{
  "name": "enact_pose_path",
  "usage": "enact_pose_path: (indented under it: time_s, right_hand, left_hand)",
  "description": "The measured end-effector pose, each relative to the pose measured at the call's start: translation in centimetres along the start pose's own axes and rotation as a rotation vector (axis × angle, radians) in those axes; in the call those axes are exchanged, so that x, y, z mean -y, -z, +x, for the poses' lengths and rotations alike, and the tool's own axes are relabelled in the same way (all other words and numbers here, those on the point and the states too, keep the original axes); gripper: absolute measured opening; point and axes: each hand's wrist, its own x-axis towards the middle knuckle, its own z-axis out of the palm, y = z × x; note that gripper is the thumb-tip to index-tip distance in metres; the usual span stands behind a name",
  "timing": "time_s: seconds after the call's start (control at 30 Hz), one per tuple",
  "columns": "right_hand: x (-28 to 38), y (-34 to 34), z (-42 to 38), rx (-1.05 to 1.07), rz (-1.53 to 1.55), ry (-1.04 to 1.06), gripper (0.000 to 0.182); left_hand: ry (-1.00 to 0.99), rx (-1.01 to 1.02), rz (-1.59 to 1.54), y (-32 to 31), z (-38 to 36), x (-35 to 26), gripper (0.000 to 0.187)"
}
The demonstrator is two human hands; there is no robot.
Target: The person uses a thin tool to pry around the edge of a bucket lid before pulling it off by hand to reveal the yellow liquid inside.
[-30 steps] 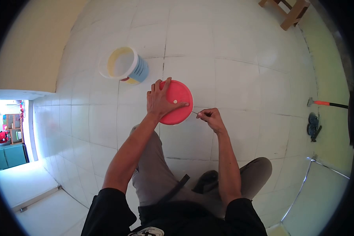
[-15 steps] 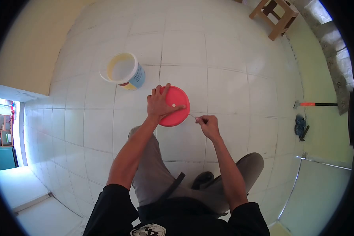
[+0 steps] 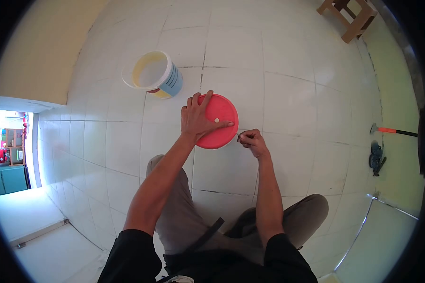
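Note:
A round red lid (image 3: 225, 113) with a small pale spot near its middle is in front of me, a pale rim showing beneath its near edge. My left hand (image 3: 197, 118) lies across its left part, fingers spread and thumb stretched toward the right side. At the lid's right edge, my right hand (image 3: 254, 142) is closed in a pinch on a thin metal rod (image 3: 237, 135), whose tip meets the rim. The fist covers most of the rod, so its kind is not clear.
Beyond the lid, to the left, stands a white bucket (image 3: 174, 82) with a blue label and handle. At right lie a hammer-like tool (image 3: 387, 130) with an orange and black handle and a dark bundle (image 3: 376, 156). A brown stool (image 3: 356, 23) stands at the far right.
My right hand has come closer to the lid's edge, and less of the rod shows. The left hand keeps its place on the lid. The view has shifted slightly.

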Motion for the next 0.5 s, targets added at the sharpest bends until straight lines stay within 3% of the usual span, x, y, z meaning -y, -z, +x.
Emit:
enact_pose_path:
  time_s: [0.13, 0.37, 0.5]
  right_hand:
    - [6.9, -1.4, -2.9, -0.055, -0.418, -0.022, 0.028]
    - [7.0, -3.7, -4.4, -0.266, -0.669, 0.049, 0.029]
    - [8.3, -5.5, -5.4, -0.391, -0.939, -0.010, 0.026]
  left_hand:
    - [0.020, 0.036, -0.005, 0.2, 0.0, -0.3, 0.131]
    - [-0.009, -0.007, -0.014, -0.2, -0.1, 0.3, 0.130]
    - [0.001, 0.000, -0.033, 0.2, -0.2, 0.2, 0.127]
